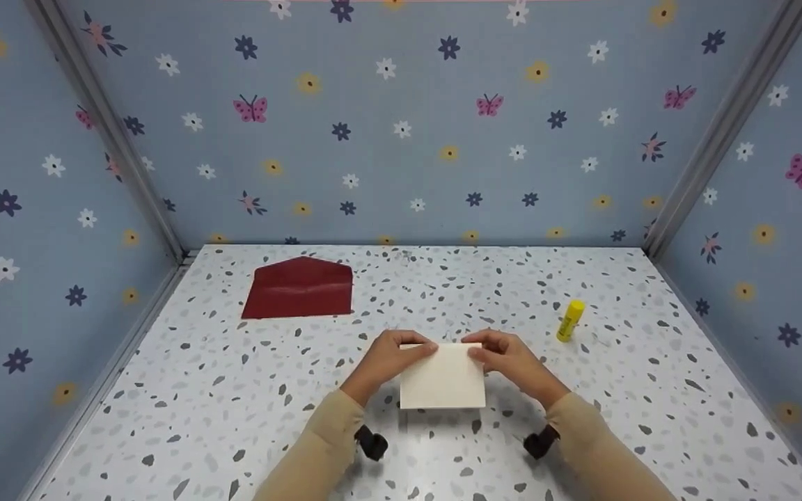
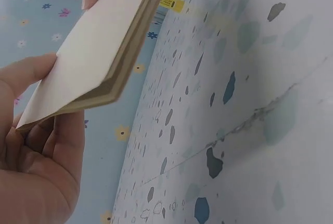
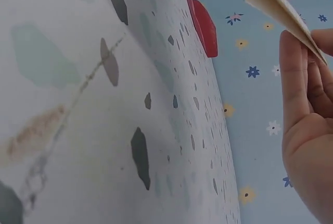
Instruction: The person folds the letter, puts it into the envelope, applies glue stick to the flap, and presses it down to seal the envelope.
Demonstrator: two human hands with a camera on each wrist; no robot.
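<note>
Left hand (image 1: 388, 358) and right hand (image 1: 514, 360) pinch folded paper (image 1: 443, 379); from it, red envelope (image 1: 300, 292) at ten o'clock, yellow stick (image 1: 570, 321) at two.

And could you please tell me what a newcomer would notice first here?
Probably the red envelope toward the back left of the speckled table. Then the cream paper, pinched above the table by the left hand and right hand, and the yellow glue stick to their right.
</note>
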